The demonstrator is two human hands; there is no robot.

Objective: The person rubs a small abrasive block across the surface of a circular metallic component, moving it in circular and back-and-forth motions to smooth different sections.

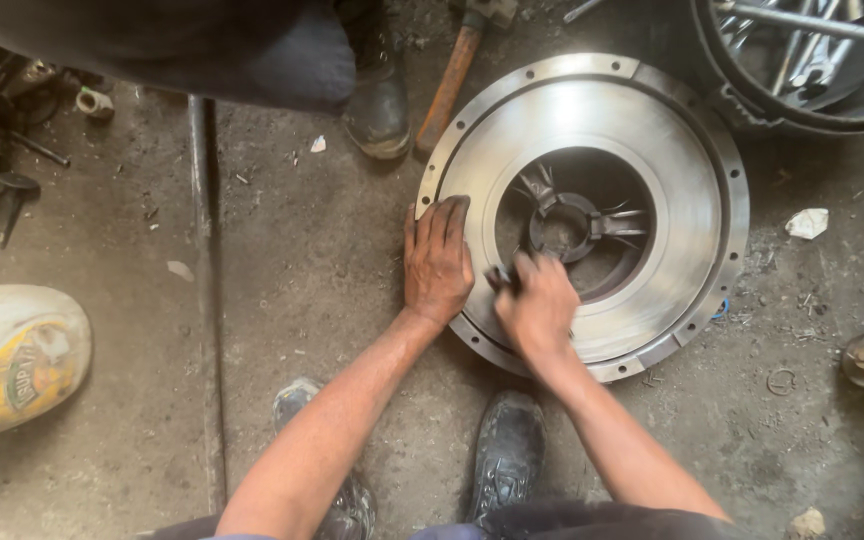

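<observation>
At the far left of the frame we see a worn white and yellow sack (14, 355) on the concrete floor (292, 300), with dark tools (2, 190) scattered in the upper left corner; just right of them a thin metal rod (207, 300) runs down the floor from top to bottom. Near top centre stands another person's black boot (380, 100), and beside it lies a hammer (449, 85) whose wooden handle touches the disc's rim. Our left hand (437, 260) lies flat, fingers spread, on the left edge of the big round metal disc (652, 130), holding nothing. Our right hand (537, 305), just beside it, is curled round something small and dark on the disc's inner ring; what it is we cannot tell. The disc lies flat on the floor, right of centre, a finned hub (572, 225) showing in its middle hole. In the upper right corner sits a dark round housing (732, 95), and our shoes (507, 455) show at bottom centre
</observation>
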